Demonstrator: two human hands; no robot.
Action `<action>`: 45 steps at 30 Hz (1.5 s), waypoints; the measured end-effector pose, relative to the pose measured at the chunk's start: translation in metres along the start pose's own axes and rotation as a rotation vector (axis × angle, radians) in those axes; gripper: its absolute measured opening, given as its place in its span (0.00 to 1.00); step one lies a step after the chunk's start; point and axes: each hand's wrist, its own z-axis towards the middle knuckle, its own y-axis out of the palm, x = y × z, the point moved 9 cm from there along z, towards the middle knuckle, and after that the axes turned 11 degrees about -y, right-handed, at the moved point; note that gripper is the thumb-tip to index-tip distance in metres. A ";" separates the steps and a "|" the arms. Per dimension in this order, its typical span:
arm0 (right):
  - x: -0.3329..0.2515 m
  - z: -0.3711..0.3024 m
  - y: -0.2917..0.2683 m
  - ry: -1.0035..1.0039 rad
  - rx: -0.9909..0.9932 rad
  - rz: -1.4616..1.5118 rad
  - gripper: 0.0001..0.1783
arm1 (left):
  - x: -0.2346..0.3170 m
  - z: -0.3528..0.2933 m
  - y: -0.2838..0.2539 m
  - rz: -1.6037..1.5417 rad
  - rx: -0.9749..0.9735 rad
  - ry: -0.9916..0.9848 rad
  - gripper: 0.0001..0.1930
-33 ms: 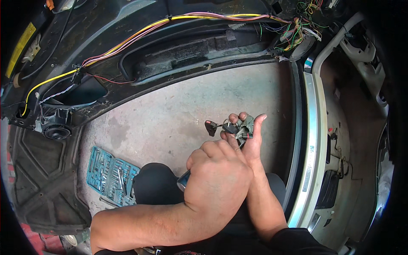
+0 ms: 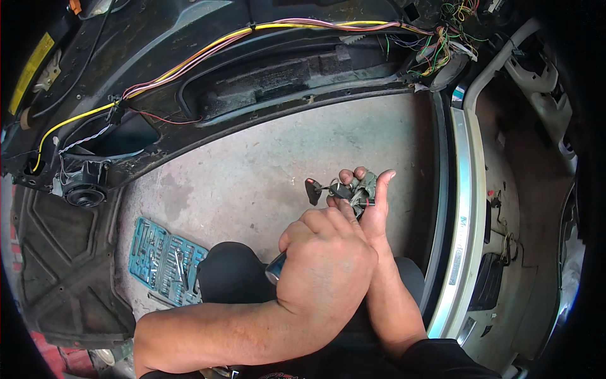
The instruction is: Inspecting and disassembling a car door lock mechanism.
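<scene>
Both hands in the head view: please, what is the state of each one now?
Left hand: closed on a blue, round-ended object, mostly hidden.
Right hand: palm up, fingers curled, thumb out, holding a crumpled grey bundle.

Vehicle repair workshop: open socket set (image 2: 167,262), exposed wiring (image 2: 315,24).

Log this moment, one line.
left hand: grips cylindrical object | right hand: cups small grey part | blue tool case: open on floor
</scene>
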 end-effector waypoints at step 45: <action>0.028 -0.035 0.005 0.549 -0.309 -0.228 0.45 | -0.041 0.075 0.157 -1.474 -0.649 -0.017 0.16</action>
